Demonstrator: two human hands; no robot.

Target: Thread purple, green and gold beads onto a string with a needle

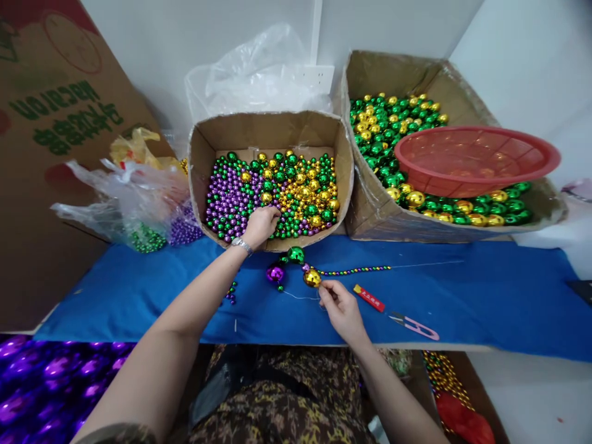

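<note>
The left hand [263, 227] is resting over the box [277, 132], fingers bunched together right down at the loose beads [234, 197]; whether they're gripping one, there's no telling from here. The right hand [342, 311] is sitting nearer, apart from its partner, thumb and finger pinching the beaded strand [356, 271] just beside its gold ball [312, 278].

And here's the relation that's counting: the strand is lying left and far of the right hand, clearly the closer one, while the box is sitting beyond it, under the left. Its small-bead length is stretching left to right; the green ball [296, 254] and purple ball [274, 273] are curving off leftward, with thread [296, 297] looping back towards the right fingertips.

Further right on the blue surface [485, 296], a red packet [369, 298] and pink-handled snips [422, 328] are lying. Far right, a red basket [481, 131] is tilting atop balls in a larger carton [379, 222].
</note>
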